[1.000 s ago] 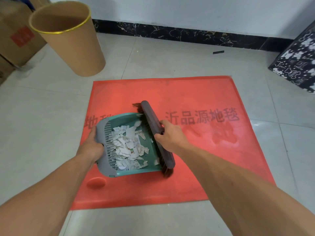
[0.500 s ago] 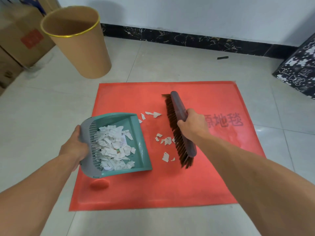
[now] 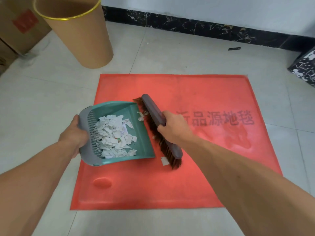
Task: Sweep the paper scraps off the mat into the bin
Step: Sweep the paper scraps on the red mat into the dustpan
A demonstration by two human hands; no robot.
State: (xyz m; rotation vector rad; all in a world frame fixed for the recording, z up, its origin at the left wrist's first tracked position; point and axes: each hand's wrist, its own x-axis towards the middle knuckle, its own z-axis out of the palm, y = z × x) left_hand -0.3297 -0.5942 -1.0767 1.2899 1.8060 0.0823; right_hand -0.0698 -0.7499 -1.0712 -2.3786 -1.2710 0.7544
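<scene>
A red mat [image 3: 196, 92] lies on the tiled floor. My left hand [image 3: 75, 133] grips the grey back of a teal dustpan [image 3: 134, 113], which rests on the mat's left part and holds a heap of white paper scraps [image 3: 114, 135]. My right hand [image 3: 173, 126] grips a brown brush [image 3: 151, 106], whose bristles lie along the pan's open edge. A few loose scraps remain by the bristles, one [image 3: 164, 161] near the brush's near end. The tan bin [image 3: 81, 31] with a gold rim stands off the mat at the far left.
Cardboard boxes [image 3: 20, 28] stand behind the bin at the far left. A black patterned box [image 3: 305, 67] sits at the far right. A small dark object [image 3: 234, 48] lies by the black skirting of the wall.
The brush was drawn right, away from the pan, exposing loose scraps, then swept left again to the pan's edge. Most loose scraps are now hidden by the bristles or in the pan.
</scene>
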